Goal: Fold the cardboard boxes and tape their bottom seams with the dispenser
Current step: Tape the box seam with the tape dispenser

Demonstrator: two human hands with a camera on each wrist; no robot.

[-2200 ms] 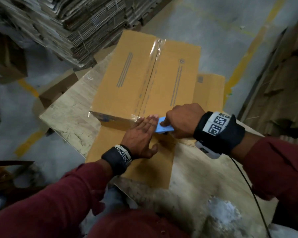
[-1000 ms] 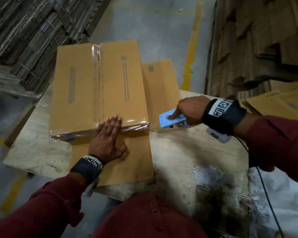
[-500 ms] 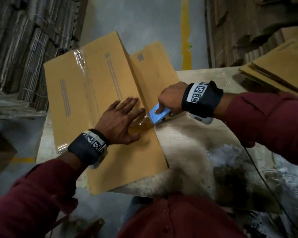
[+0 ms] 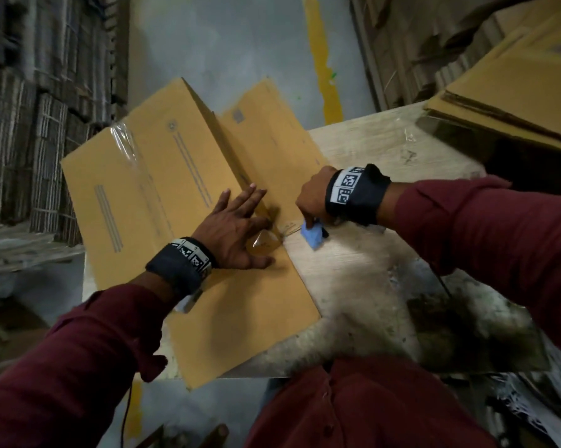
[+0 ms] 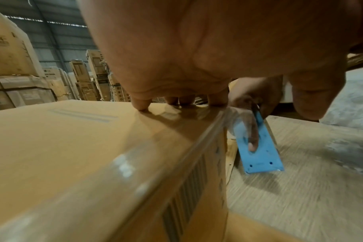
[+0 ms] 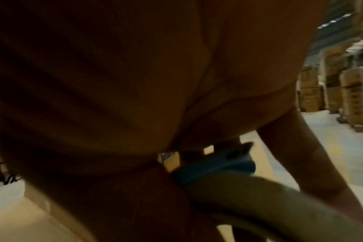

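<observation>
One folded cardboard box (image 4: 149, 189) lay bottom-up on the plywood table (image 4: 369, 286), its flaps closed and a single strip of clear tape (image 4: 127, 147) running along the centre seam and wrapping over the near corner. Two of its open top flaps spread flat on the table: one toward the person (image 4: 256, 318), one on the far side (image 4: 272, 137). Nothing could be seen inside the box, since its closed bottom faced up.

Two hands were at work. The left hand (image 4: 237, 231) lay flat on the near edge of the box, fingers straight and spread, pressing the tape end down over the corner; the left wrist view showed the fingertips (image 5: 141, 104) on the taped surface. The right hand (image 4: 311, 198) gripped one blue tape dispenser (image 4: 313, 236) just beside that corner, low over the table, with a forefinger laid along its blue plate (image 5: 259, 150) (a film of tape stretched between the plate and the box edge). In the right wrist view the dispenser (image 6: 215, 165) showed only as a blurred blue shape under the palm.

One stack of flat cardboard sheets (image 4: 515, 85) lay at the far right corner of the table. Bundles of flattened cartons (image 4: 30, 108) stood at the left, and a yellow floor line (image 4: 324, 59) ran beyond the table.
</observation>
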